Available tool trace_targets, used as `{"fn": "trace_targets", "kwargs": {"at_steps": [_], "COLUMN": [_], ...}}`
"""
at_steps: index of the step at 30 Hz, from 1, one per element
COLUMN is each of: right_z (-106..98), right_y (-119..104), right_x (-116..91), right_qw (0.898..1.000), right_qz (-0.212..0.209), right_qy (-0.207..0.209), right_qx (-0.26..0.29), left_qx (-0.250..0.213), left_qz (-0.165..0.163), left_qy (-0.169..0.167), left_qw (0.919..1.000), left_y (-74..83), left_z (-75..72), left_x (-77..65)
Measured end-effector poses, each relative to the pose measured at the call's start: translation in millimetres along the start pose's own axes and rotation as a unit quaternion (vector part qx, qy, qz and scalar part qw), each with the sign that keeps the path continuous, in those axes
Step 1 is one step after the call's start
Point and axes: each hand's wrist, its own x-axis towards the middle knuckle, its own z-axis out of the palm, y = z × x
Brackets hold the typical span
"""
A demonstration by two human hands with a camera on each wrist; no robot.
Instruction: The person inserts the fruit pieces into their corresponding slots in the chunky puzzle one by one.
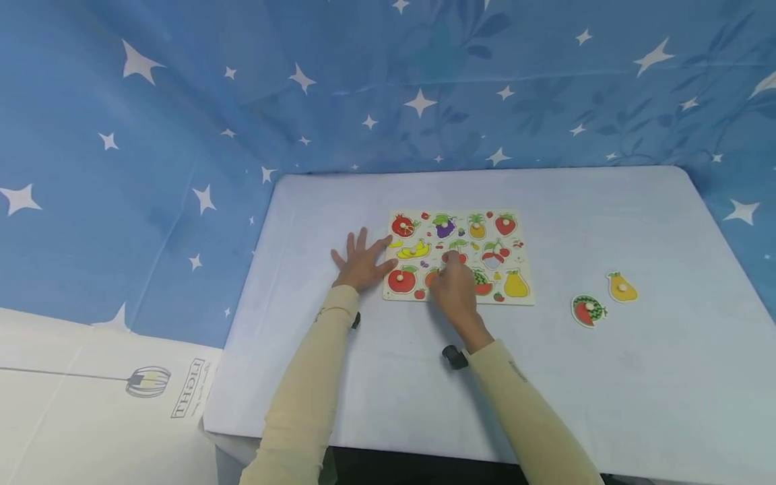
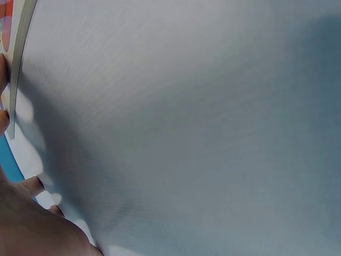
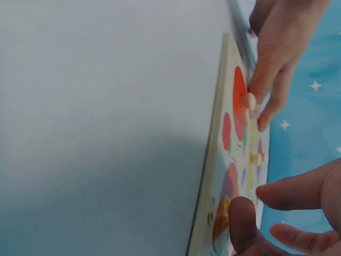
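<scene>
A fruit puzzle board [image 1: 527, 263] with knobbed picture pieces lies on the table. My left hand [image 1: 362, 263] is spread flat at its left edge, thumb and index finger touching the board beside the red apple piece [image 1: 397, 281] and the bananas [image 1: 414, 250]. Over the lower middle of the board is my right hand [image 1: 456, 288], its bent fingers near the cherries [image 1: 462, 259] and a partly covered orange fruit [image 1: 431, 277]. In the right wrist view, the right thumb [image 3: 243, 221] and index finger [image 3: 290, 191] stand apart, with nothing visible between their tips.
Two loose pieces, a watermelon [image 1: 588, 311] and a pear [image 1: 622, 287], lie right of the board on the white table [image 1: 667, 391]. A blue star-patterned cloth [image 1: 364, 87] hangs behind the table. The table's front edge is close to the forearms.
</scene>
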Motion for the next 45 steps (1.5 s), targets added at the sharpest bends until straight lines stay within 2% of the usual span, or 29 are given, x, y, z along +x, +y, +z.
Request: {"fn": "trace_targets", "kwargs": {"at_steps": [6,10,19,32,38,45], "right_z": [-20.7,-36.5,-74.0,-132.9,-153.1,-171.0], "right_y": [2.9,12.4,46.2,94.2,119.3,145.6], "right_x": [-2.0,-1.5,-0.7,-10.2,-20.9,-32.1], "right_qw": [1.000,0.999,0.996,0.990,0.984,0.978], "right_qz": [0.011,0.021,0.085,0.110,0.152,0.193], "right_qy": [0.022,0.024,0.022,0.093,0.086,0.082], "right_qx": [0.012,0.015,0.032,0.002,-0.023,-0.020], "left_qx": [0.000,0.007,0.004,-0.001,-0.006,0.001], "left_qz": [0.005,0.004,0.002,0.003,0.006,0.006], "left_qy": [0.003,0.001,-0.004,-0.009,-0.012,-0.015], "left_qw": [1.0000,1.0000,1.0000,1.0000,0.9999,0.9999], "left_y": [-1.3,-2.9,-5.5,-2.1,0.3,0.1], "left_z": [-0.1,-1.3,-3.1,-1.2,-1.3,2.6], "left_x": [0.9,0.1,-3.0,-1.6,-2.1,0.0]}}
